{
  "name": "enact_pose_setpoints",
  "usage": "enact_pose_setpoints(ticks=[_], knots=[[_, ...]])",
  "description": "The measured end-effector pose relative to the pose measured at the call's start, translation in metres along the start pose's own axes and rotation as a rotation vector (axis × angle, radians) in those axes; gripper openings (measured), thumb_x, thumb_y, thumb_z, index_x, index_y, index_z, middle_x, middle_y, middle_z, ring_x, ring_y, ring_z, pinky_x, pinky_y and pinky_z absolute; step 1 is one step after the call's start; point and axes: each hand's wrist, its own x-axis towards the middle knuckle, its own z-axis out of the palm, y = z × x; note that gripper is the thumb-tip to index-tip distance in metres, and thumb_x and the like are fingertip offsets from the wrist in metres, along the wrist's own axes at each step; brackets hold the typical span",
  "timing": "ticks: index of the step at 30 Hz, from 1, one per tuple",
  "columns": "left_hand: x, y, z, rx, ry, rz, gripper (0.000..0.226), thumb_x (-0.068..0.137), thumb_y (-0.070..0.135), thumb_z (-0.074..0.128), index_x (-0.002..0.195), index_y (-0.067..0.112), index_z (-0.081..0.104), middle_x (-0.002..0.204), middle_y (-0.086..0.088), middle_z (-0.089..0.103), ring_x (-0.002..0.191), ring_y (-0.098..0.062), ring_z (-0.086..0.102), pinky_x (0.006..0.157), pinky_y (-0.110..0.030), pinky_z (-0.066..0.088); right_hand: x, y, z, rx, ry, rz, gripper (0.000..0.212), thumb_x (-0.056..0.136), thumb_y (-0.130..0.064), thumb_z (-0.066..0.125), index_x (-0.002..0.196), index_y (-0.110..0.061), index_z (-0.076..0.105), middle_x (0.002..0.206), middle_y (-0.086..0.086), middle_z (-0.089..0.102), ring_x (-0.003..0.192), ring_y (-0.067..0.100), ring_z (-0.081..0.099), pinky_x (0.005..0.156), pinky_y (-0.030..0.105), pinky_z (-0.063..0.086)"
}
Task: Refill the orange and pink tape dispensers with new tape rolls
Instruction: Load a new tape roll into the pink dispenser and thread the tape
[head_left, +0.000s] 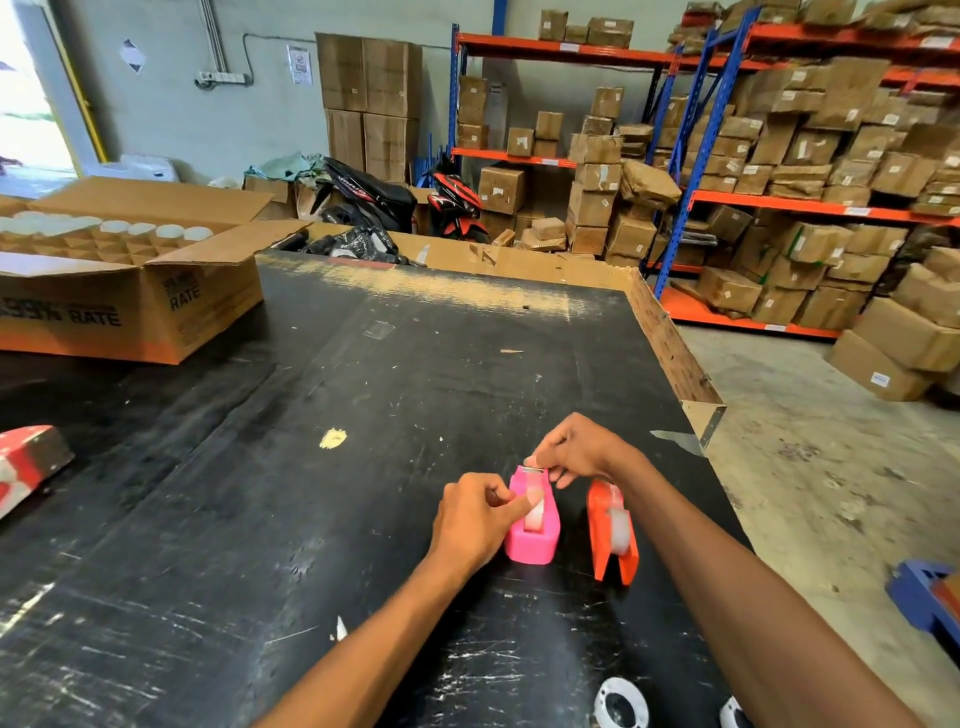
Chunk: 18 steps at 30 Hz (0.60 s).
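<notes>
A pink tape dispenser (532, 540) stands on the black table (311, 467) with a clear tape roll (535, 514) seated in it. My left hand (475, 519) holds the dispenser's left side, thumb resting on the roll. My right hand (576, 449) pinches the tape end at the dispenser's far cutter end. Just to the right stands an orange tape dispenser (613, 535), also with a clear roll (619, 530) in it, untouched.
An open cardboard box (130, 296) of tape rolls sits at the far left. A red-white object (26, 462) lies at the left edge. Two empty white tape cores (621, 701) lie near me. The table's right edge (691, 405) drops to the floor.
</notes>
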Motion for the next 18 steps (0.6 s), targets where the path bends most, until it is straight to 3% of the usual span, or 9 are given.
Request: enact_pose_setpoints(ticks=[5, 8, 13, 15, 17, 18], knots=[[0.000, -0.003, 0.001, -0.018, -0.010, 0.005, 0.036, 0.075, 0.040, 0.076, 0.066, 0.006, 0.070, 0.071, -0.013, 0.074, 0.060, -0.014, 0.056, 0.068, -0.042, 0.053, 0.007, -0.008, -0.002, 0.084, -0.098, 0.197, 0.019, 0.089, -0.005, 0.062, 0.103, 0.006, 0.068, 0.049, 0.000, 0.068, 0.044, 0.007, 0.063, 0.048, 0.017, 0.057], [0.001, -0.003, 0.001, -0.026, -0.011, 0.004, 0.035, 0.075, 0.039, 0.077, 0.066, 0.005, 0.070, 0.071, -0.014, 0.074, 0.060, -0.014, 0.056, 0.068, -0.043, 0.053, 0.010, -0.009, 0.001, 0.103, -0.133, 0.266, 0.013, 0.090, -0.003, 0.060, 0.097, 0.005, 0.067, 0.042, -0.006, 0.065, 0.047, 0.007, 0.064, 0.055, 0.019, 0.056], [0.001, -0.001, 0.000, -0.009, -0.018, -0.006, 0.034, 0.075, 0.038, 0.077, 0.066, 0.006, 0.072, 0.072, -0.012, 0.076, 0.066, -0.019, 0.065, 0.071, -0.043, 0.054, 0.010, -0.013, 0.003, 0.153, -0.154, 0.357, 0.013, 0.091, -0.003, 0.058, 0.080, -0.004, 0.065, 0.072, 0.006, 0.064, 0.048, 0.008, 0.065, 0.055, 0.021, 0.057], [0.001, 0.000, -0.001, -0.002, -0.021, -0.007, 0.032, 0.075, 0.038, 0.077, 0.067, 0.007, 0.073, 0.074, -0.011, 0.076, 0.073, -0.025, 0.070, 0.074, -0.042, 0.055, 0.011, -0.011, 0.003, 0.156, -0.118, 0.350, 0.014, 0.089, -0.001, 0.058, 0.077, -0.003, 0.065, 0.073, 0.009, 0.064, 0.052, 0.012, 0.066, 0.065, 0.026, 0.059], [0.002, 0.001, -0.002, -0.002, -0.027, -0.019, 0.030, 0.075, 0.036, 0.078, 0.068, 0.007, 0.074, 0.075, -0.011, 0.077, 0.078, -0.026, 0.071, 0.076, -0.041, 0.056, 0.010, -0.010, 0.005, 0.147, -0.068, 0.329, 0.009, 0.088, -0.002, 0.060, 0.085, 0.002, 0.067, 0.071, 0.011, 0.064, 0.059, 0.017, 0.064, 0.072, 0.032, 0.060], [0.003, 0.002, -0.003, 0.002, -0.028, -0.024, 0.029, 0.074, 0.036, 0.078, 0.068, 0.008, 0.074, 0.076, -0.010, 0.077, 0.079, -0.026, 0.071, 0.076, -0.040, 0.055, 0.009, -0.010, 0.006, 0.139, -0.032, 0.312, 0.012, 0.088, -0.004, 0.061, 0.093, 0.005, 0.068, 0.070, 0.012, 0.064, 0.058, 0.017, 0.064, 0.067, 0.030, 0.060]])
